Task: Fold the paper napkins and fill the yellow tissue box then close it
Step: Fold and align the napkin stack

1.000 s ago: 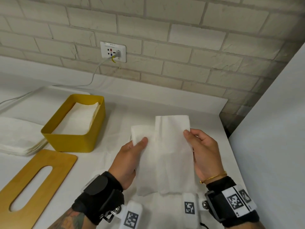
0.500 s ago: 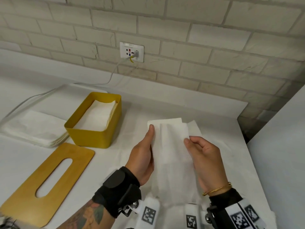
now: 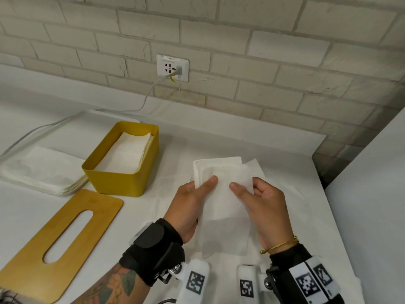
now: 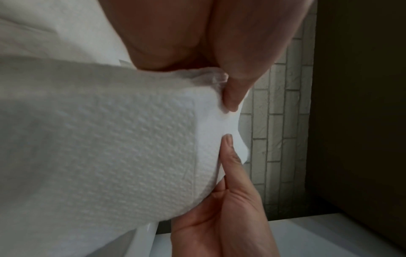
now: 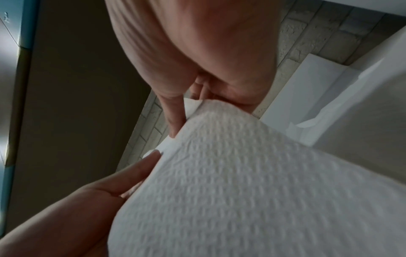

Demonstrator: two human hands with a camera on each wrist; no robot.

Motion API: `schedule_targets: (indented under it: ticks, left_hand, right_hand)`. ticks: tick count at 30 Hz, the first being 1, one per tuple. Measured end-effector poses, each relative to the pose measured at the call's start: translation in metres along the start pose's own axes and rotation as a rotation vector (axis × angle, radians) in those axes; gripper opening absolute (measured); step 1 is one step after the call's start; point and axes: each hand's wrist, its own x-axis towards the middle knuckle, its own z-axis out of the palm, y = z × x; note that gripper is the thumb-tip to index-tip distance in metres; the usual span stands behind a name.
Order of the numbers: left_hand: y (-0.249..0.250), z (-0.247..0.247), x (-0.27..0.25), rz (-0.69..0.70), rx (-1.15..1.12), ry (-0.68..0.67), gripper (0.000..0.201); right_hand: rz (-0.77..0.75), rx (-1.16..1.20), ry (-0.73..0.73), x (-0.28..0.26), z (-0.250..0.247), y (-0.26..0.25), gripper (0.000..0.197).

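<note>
Napkin stack [image 3: 41,170]: at your far left, unfolded sheets lie flat on the white table [image 3: 285,172], touching the box's near left corner.
Lid [image 3: 59,240]: the slotted wooden lid lies flat just in front of the box, not yet fitted.
Yellow tissue box [image 3: 119,183]: open, with folded napkins already lying inside.
Left hand [image 3: 188,207]: you pinch the napkin's left edge, thumb on top, fingers curled behind.
Paper napkin [image 3: 225,205]: held up off the table between your hands, right of the box, partly folded lengthwise.
Right hand [image 3: 265,207]: thumb pressed on the front face, fingers curled behind the right edge, so this hand grips it too.
Handling: judge it very light, soft and limp. It will sag and can tear, so take it near the edges and corners with gentle pinches and press creases flat.
Views: the head view alone shows the box, lid and stack. The left wrist view [image 4: 110,139] and the right wrist view [image 5: 252,182] show the embossed texture and your fingertips behind the sheet, hidden from above.
</note>
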Motion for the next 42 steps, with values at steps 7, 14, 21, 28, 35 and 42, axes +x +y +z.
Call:
schedule_targets:
  ticks: [7,14,21,28,35,42]
  left_hand:
    - [0.005,-0.004,0.004,-0.024,-0.024,0.054,0.047]
    - [0.008,-0.014,0.006,-0.02,-0.188,0.111,0.041]
    - [0.013,-0.016,0.004,-0.027,-0.124,0.073,0.045]
    - [0.006,-0.009,0.002,-0.01,-0.066,-0.02,0.067]
    - [0.005,-0.01,0.002,0.009,0.032,-0.054,0.056]
    - [0.014,-0.013,0.013,0.092,0.111,0.046,0.049]
  right_hand:
    - [-0.034,-0.027,-0.047,-0.004,0.0,0.009,0.014]
    - [0.0,0.016,-0.064,-0.006,-0.013,0.015,0.011]
    - [0.018,0.134,-0.203,-0.001,-0.025,-0.013,0.016]
    - [0.008,-0.062,-0.123,0.008,-0.007,-0.002,0.009]
    - [0.042,-0.088,-0.088,0.009,-0.002,0.003,0.01]
    - [0.137,-0.089,-0.246,-0.004,-0.005,0.004,0.031]
